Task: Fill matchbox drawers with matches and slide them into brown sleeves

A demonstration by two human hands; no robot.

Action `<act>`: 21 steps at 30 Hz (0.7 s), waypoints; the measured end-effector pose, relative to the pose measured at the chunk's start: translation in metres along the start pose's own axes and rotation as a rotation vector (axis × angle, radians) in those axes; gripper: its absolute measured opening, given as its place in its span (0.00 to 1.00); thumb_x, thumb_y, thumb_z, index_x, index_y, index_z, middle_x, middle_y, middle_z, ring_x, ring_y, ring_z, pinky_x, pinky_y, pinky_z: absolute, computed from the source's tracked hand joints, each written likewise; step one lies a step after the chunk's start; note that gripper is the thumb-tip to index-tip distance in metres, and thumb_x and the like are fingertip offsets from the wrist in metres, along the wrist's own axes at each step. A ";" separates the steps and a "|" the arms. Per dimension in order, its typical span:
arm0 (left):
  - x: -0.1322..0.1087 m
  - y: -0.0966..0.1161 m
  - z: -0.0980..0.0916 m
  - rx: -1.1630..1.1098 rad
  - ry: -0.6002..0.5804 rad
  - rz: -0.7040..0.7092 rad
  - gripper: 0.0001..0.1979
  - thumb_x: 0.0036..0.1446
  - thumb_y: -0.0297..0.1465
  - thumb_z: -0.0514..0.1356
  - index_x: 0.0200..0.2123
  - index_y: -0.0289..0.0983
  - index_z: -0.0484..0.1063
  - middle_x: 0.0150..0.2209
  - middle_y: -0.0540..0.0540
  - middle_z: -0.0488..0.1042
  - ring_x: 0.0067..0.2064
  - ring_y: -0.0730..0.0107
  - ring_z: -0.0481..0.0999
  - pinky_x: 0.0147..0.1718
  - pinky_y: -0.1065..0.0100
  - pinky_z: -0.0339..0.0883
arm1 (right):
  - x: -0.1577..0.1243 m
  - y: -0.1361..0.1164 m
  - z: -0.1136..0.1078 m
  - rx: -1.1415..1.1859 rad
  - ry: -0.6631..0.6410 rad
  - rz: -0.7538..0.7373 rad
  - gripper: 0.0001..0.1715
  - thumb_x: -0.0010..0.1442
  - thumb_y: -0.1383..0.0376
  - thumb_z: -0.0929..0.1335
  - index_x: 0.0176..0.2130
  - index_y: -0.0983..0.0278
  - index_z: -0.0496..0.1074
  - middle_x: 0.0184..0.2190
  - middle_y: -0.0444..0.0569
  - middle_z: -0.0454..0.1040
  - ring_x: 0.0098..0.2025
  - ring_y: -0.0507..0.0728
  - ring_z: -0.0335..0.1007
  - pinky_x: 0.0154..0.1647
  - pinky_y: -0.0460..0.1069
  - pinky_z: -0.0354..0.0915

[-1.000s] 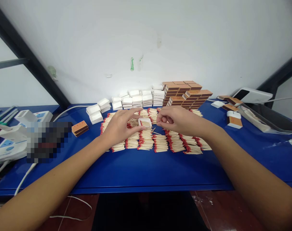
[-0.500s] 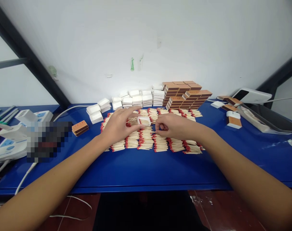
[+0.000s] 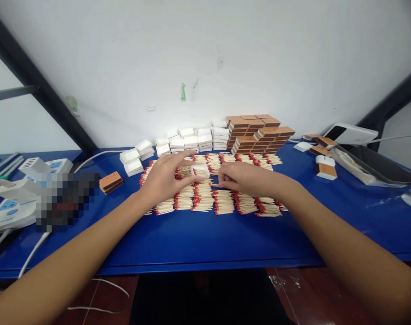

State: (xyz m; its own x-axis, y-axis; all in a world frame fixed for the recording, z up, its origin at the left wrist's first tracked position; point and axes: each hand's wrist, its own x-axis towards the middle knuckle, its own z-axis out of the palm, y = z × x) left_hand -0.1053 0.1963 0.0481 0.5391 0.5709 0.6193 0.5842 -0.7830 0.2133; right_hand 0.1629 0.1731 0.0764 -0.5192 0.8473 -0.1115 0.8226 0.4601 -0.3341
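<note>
Between the thumb and fingers of my left hand point(image 3: 165, 174) is a small white matchbox tray point(image 3: 200, 171) with several matches lying in it. My right hand point(image 3: 237, 177) is just to the tray's right, its fingers bent together in a pinch over the matches; whatever they hold is hidden. Rows of red-headed matches point(image 3: 224, 201) spread in bundles beneath and around both hands, on the blue table point(image 3: 205, 239).
Stacks of white matchbox trays point(image 3: 187, 140) line the wall, beside piled brown matchboxes point(image 3: 259, 131). One brown matchbox point(image 3: 111, 182) lies at left near a power strip point(image 3: 14, 210). A white device point(image 3: 351, 134) and more matchboxes point(image 3: 326, 171) are at right.
The view has shifted slightly. My right hand's fingers have drawn closer together beside the tray. My left hand keeps its hold on the tray.
</note>
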 end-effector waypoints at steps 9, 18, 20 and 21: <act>0.000 0.001 -0.002 0.002 -0.003 -0.012 0.30 0.64 0.45 0.72 0.64 0.45 0.69 0.51 0.45 0.86 0.58 0.51 0.83 0.59 0.50 0.72 | -0.004 0.004 -0.002 0.037 -0.018 0.023 0.09 0.68 0.61 0.68 0.34 0.60 0.70 0.37 0.51 0.76 0.33 0.57 0.67 0.33 0.52 0.58; 0.000 0.000 -0.001 -0.004 -0.001 -0.001 0.31 0.63 0.44 0.72 0.64 0.45 0.68 0.51 0.46 0.86 0.59 0.51 0.82 0.59 0.49 0.72 | -0.002 0.004 -0.003 0.031 -0.030 0.048 0.04 0.65 0.62 0.71 0.38 0.60 0.74 0.37 0.50 0.78 0.34 0.57 0.69 0.32 0.51 0.60; 0.000 0.000 -0.001 0.000 0.001 -0.005 0.31 0.62 0.43 0.73 0.65 0.45 0.68 0.51 0.46 0.86 0.59 0.51 0.82 0.59 0.49 0.72 | -0.002 0.001 -0.004 0.026 -0.045 0.053 0.03 0.65 0.64 0.70 0.37 0.60 0.74 0.38 0.51 0.79 0.34 0.58 0.70 0.32 0.51 0.60; 0.000 0.000 -0.001 0.001 0.001 -0.008 0.32 0.62 0.42 0.73 0.65 0.45 0.68 0.51 0.46 0.86 0.59 0.51 0.82 0.59 0.49 0.72 | -0.002 -0.001 -0.004 0.019 -0.056 0.050 0.04 0.65 0.65 0.70 0.36 0.60 0.74 0.38 0.51 0.79 0.35 0.58 0.70 0.33 0.51 0.60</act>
State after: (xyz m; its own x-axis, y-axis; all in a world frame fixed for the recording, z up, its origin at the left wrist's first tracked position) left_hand -0.1056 0.1960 0.0487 0.5339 0.5769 0.6182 0.5892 -0.7782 0.2173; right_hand 0.1641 0.1723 0.0804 -0.4907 0.8524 -0.1808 0.8433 0.4123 -0.3448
